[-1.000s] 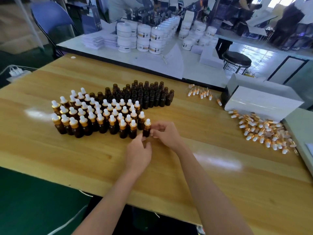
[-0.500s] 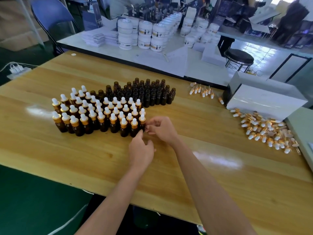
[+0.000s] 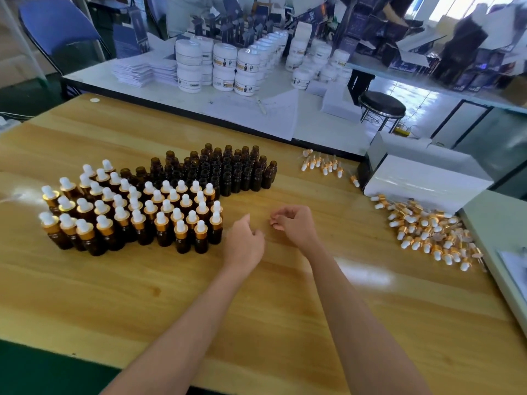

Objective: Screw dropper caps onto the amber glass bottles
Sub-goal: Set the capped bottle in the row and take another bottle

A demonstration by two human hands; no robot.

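Observation:
Several capped amber bottles (image 3: 134,215) with gold collars and white bulbs stand in rows at the left of the wooden table (image 3: 256,303). Behind them is a block of several uncapped amber bottles (image 3: 228,169). Loose dropper caps (image 3: 427,232) lie in a heap at the right, and a few more dropper caps (image 3: 322,163) lie farther back. My left hand (image 3: 243,243) hovers just right of the capped rows, fingers loosely curled, holding nothing. My right hand (image 3: 293,223) is beside it, fingers loosely curled and empty.
A white box (image 3: 422,181) sits at the right behind the cap heap. A pale tray edge (image 3: 496,240) runs along the far right. Beyond the table stand white jars (image 3: 225,69), paper stacks, a black stool (image 3: 382,105) and a blue chair (image 3: 60,27).
Both hands let go of the last capped bottle, which now stands at the right end of the rows. The hands have drawn back to the right, apart from the bottles.

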